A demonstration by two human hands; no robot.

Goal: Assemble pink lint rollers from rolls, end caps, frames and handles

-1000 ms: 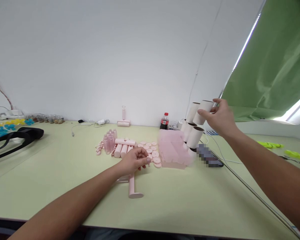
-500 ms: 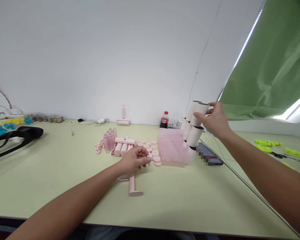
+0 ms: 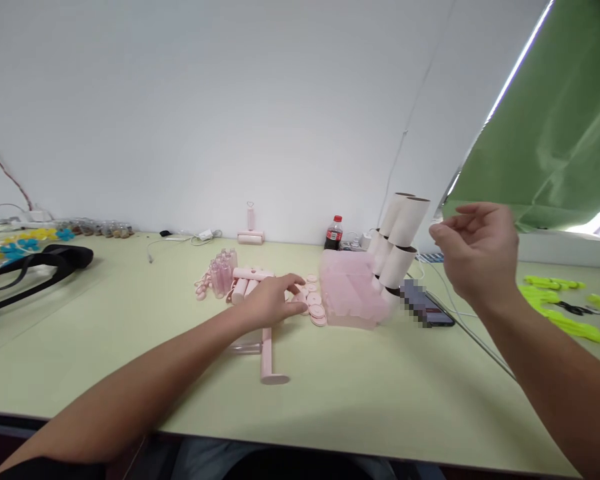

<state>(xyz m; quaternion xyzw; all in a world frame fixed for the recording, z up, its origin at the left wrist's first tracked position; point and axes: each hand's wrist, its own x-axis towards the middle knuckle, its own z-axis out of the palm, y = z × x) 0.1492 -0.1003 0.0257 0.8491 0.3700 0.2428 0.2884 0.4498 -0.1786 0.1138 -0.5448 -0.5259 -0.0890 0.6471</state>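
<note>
My right hand (image 3: 483, 253) is in the air to the right of stacked white cardboard tubes (image 3: 405, 223). Its fingers are loosely bent, the thumb stands apart, and nothing shows between them. My left hand (image 3: 275, 300) reaches over the edge of a group of flat pink discs (image 3: 316, 311), fingers apart and palm down; I see nothing held. Below its wrist lies a pink roller frame (image 3: 267, 360) with a flat round end and a clear handle (image 3: 247, 348). Pink roller parts (image 3: 253, 275) lie behind the left hand, partly hidden by it.
Translucent pink covers (image 3: 353, 293) lie in front of the tubes, near a phone (image 3: 425, 303) and cables. Clear pink handles (image 3: 222, 273) stand at left. A lint roller (image 3: 251, 230) and cola bottle (image 3: 334, 233) are by the wall. Black straps (image 3: 55, 263) lie far left.
My right hand has come away from the top tube and moved right. My left hand's fingers have spread and moved slightly up over the discs. The view has shifted a little.
</note>
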